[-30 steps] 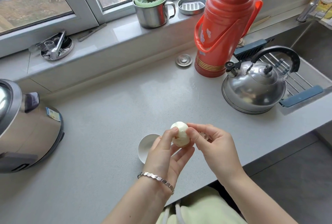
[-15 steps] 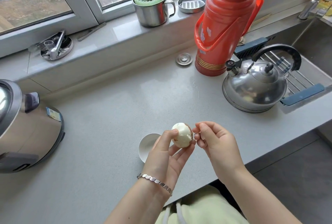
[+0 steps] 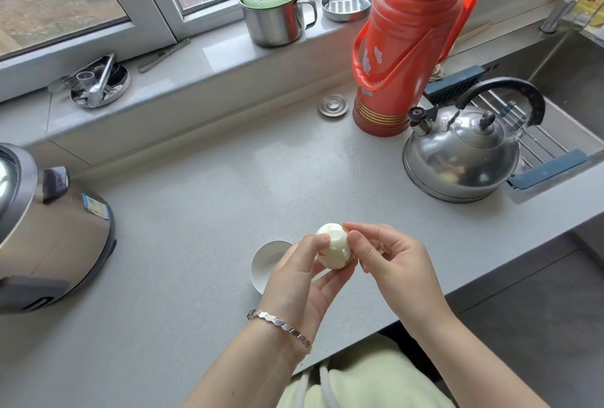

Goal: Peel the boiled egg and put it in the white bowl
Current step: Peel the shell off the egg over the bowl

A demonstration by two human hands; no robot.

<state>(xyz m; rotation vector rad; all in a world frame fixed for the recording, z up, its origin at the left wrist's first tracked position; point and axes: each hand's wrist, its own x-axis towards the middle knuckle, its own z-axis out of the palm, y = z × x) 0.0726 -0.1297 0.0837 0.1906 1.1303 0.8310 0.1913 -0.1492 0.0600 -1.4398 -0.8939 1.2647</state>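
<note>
A boiled egg [image 3: 334, 246], mostly bare and white with brown shell bits left on its right and lower side, is held above the grey counter near its front edge. My left hand [image 3: 300, 280] cups it from below, thumb on its left side. My right hand [image 3: 389, 260] presses thumb and fingertips against the egg's right side, where the shell remains. A small white bowl [image 3: 266, 259] stands on the counter just left of my left hand, partly hidden by it. What lies inside the bowl cannot be told.
A steel kettle [image 3: 464, 152] and a red thermos [image 3: 408, 48] stand at the back right, beside a sink rack [image 3: 536, 146]. A rice cooker [image 3: 49, 228] sits at the left. A steel mug [image 3: 274, 12] and small dishes line the window sill. The counter edge runs just below my wrists.
My right hand drew slightly away from the egg half a second ago and has now come back against its right side. The left hand has turned the egg a little.
</note>
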